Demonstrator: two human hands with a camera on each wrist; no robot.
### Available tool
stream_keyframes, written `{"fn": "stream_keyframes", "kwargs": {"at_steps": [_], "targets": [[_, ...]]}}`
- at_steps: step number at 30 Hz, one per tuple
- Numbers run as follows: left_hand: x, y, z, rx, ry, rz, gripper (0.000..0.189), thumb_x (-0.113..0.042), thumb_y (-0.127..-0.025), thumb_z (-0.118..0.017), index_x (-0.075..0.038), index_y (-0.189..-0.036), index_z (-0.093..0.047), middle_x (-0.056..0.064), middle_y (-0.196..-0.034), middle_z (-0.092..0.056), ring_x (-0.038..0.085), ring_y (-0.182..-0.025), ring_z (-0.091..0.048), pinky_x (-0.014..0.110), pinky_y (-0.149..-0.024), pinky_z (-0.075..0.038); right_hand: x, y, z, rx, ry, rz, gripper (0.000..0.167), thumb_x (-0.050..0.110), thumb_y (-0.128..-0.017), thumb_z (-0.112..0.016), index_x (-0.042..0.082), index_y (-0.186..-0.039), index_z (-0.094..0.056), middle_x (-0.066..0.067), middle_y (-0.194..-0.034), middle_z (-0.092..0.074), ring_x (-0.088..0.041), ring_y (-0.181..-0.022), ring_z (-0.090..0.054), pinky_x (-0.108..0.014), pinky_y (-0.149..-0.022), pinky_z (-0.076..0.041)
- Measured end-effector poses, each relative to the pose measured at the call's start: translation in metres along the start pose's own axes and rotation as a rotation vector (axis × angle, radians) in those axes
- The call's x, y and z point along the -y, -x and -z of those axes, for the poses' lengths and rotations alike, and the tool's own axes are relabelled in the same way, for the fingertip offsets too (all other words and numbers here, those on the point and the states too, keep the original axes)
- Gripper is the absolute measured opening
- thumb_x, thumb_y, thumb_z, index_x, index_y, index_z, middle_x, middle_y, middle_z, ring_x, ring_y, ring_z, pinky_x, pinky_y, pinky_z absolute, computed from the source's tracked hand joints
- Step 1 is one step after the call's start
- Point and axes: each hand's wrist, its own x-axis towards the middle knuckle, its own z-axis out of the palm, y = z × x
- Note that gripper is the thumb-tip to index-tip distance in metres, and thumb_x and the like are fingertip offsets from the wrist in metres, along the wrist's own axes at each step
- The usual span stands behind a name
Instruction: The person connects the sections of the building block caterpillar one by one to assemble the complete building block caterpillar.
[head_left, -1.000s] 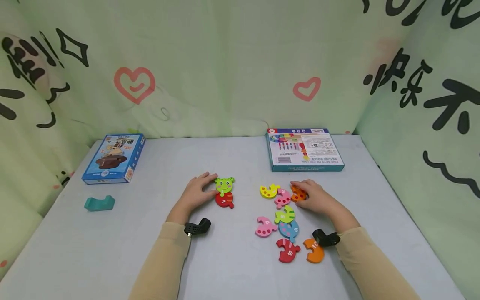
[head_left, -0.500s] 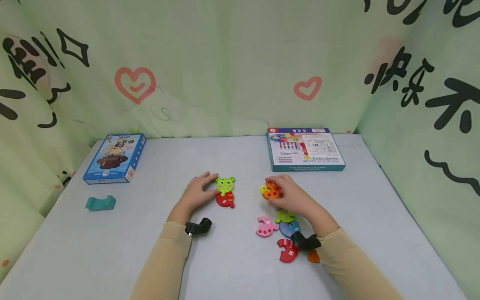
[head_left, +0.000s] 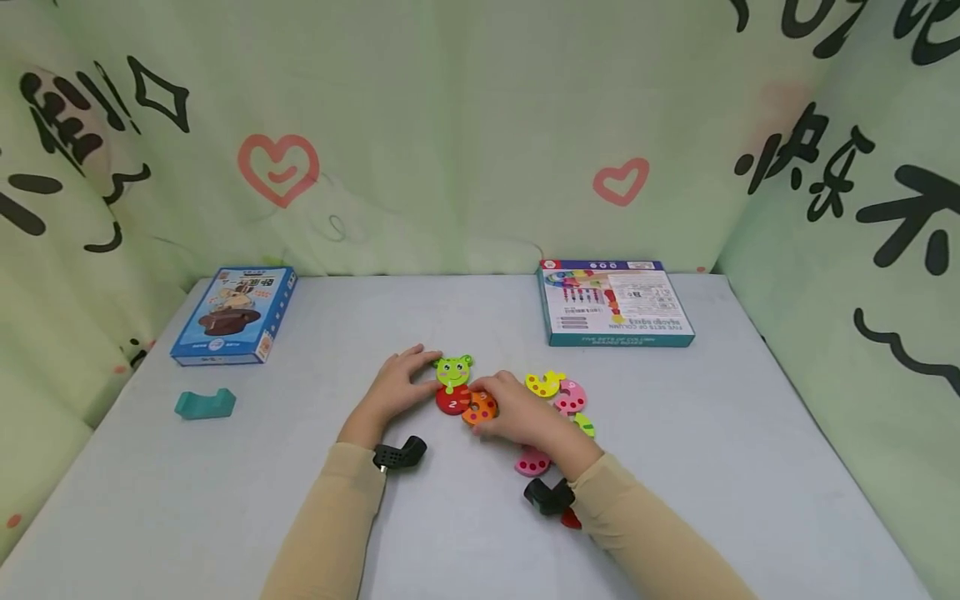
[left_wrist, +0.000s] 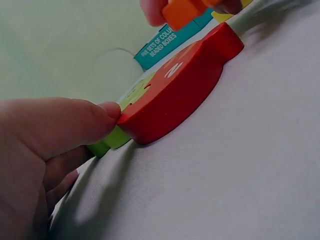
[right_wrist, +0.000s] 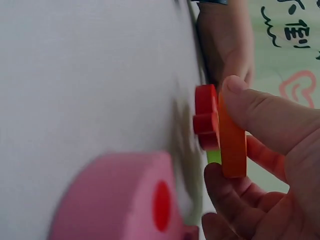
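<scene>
Nearby lies a yellow piece (head_left: 542, 388); right fingers (right_wrist: 260, 111) pinch orange piece (right_wrist: 233, 142), left fingers (left_wrist: 80, 120) parted.

Printed green drapes (head_left: 450, 167) on three sides make this white table (head_left: 150, 483) a booth.

The orange puzzle piece (head_left: 480, 408), dotted with red, is raised off the table beside the red piece (head_left: 453, 402) — white-numbered 2, flat on the table. The green piece (head_left: 452, 372) — a smiling head with two ears — lies flat too, fitted against the red one.
</scene>
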Motion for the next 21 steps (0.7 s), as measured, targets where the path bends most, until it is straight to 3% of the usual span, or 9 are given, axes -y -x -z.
{"fn": "stream_keyframes", "kwargs": {"at_steps": [4,21], "targets": [[0.001,0.0,0.0,-0.008,0.005,-0.023,0.051,-0.036,-0.081,-0.06,-0.019,-0.129,-0.051,0.008,-0.141,-0.041,0.026,-0.136,-0.028,0.049,-0.114,-0.013,0.001,-0.003,-0.006,0.003,0.042,-0.011,0.061,0.039,-0.073,-0.073,0.021,-0.126,-0.049,-0.006,-0.117,-0.048,-0.018,-0.097,-0.05,-0.037,-0.086,-0.048],[0.006,-0.003,-0.001,-0.01,-0.007,-0.036,0.051,-0.035,-0.081,-0.06,-0.019,-0.129,-0.051,0.007,-0.141,-0.041,0.025,-0.136,-0.028,0.049,-0.114,-0.013,0.004,-0.008,-0.017,-0.08,0.044,-0.042,0.066,0.044,-0.067,-0.075,0.016,-0.12,-0.049,-0.006,-0.105,-0.047,-0.019,-0.092,-0.051,-0.035,-0.084,-0.05]]}}
